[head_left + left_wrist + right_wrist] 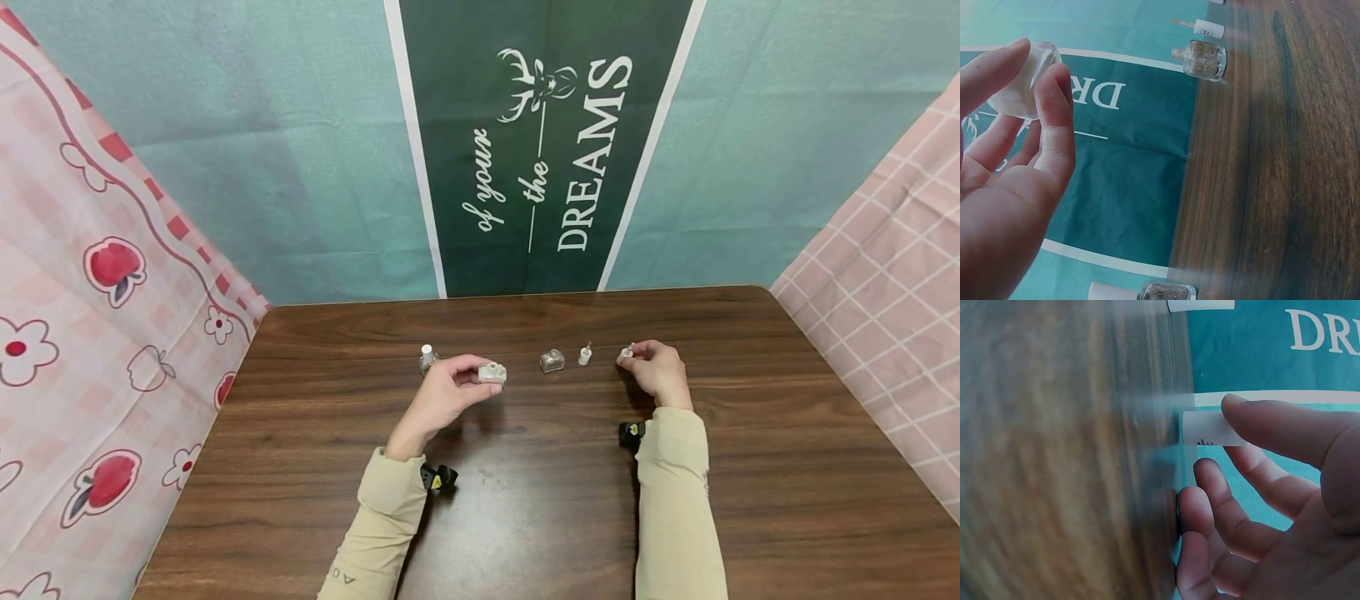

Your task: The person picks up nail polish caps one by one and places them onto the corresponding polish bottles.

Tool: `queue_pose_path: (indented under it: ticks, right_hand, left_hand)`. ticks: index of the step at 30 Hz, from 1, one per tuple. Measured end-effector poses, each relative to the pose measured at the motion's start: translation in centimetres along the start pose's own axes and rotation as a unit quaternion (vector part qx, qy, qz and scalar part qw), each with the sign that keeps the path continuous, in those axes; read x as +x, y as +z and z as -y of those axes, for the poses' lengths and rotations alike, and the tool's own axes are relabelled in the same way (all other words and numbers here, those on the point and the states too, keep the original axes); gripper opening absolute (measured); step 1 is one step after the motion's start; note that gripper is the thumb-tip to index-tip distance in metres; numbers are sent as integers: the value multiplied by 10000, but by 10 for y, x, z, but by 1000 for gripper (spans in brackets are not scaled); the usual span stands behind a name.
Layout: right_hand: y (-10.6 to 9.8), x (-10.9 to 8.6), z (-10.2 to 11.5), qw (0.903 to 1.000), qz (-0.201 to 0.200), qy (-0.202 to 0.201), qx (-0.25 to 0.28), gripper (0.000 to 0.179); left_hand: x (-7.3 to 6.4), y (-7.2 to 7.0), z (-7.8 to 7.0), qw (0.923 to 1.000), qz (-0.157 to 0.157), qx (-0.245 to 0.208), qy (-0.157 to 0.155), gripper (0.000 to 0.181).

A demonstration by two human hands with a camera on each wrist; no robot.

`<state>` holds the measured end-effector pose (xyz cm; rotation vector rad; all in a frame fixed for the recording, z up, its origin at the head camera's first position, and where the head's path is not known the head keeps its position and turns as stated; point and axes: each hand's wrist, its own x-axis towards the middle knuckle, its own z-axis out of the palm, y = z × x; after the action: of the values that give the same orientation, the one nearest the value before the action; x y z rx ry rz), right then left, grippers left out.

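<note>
My left hand (444,393) holds a small uncapped nail polish bottle (491,374) above the table, its pale whitish glass between thumb and fingers in the left wrist view. Off to the right, my right hand (662,371) pinches a white nail polish cap (1210,428) between thumb and index finger, its end right at the tabletop. Between the hands stands another uncapped bottle (552,361) with glittery contents. Beside that bottle, a second white brush cap (585,356) stands with its brush pointing up. A capped bottle (427,357) is partly hidden behind my left hand.
The brown wooden table (540,517) ends at the back against a teal and green hanging cloth (315,167). Patterned pink cloths hang at the left and right sides. A black wrist camera (438,478) sits on my left wrist, another (632,433) on my right.
</note>
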<state>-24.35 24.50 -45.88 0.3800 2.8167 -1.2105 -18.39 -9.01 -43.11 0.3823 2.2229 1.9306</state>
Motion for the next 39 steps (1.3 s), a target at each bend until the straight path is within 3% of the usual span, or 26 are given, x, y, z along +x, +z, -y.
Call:
queue_pose_path:
  ticks: [10,17,22,29,39]
  right_hand:
    - [-6,-3,0,9999,-122,103,-7,35]
    - [-12,-7,5,9988,-418,122,206,34]
    - [-18,-11,11,9984,-395,88,388,37]
    - [-23,-14,17,9959,-278,-510,690,37]
    - [-18,-12,20,9822,-341,-1465,1124,30]
  left_hand:
    - [-1,-1,-1,10000,6,33,-40,33]
    - [0,-2,-1,9999,6,37,-99,34]
    - [0,-2,-1,9999,-21,40,-108,35]
    - [-1,-2,-1,10000,-17,18,-91,36]
    - [1,-3,3,10000,-7,52,-32,34]
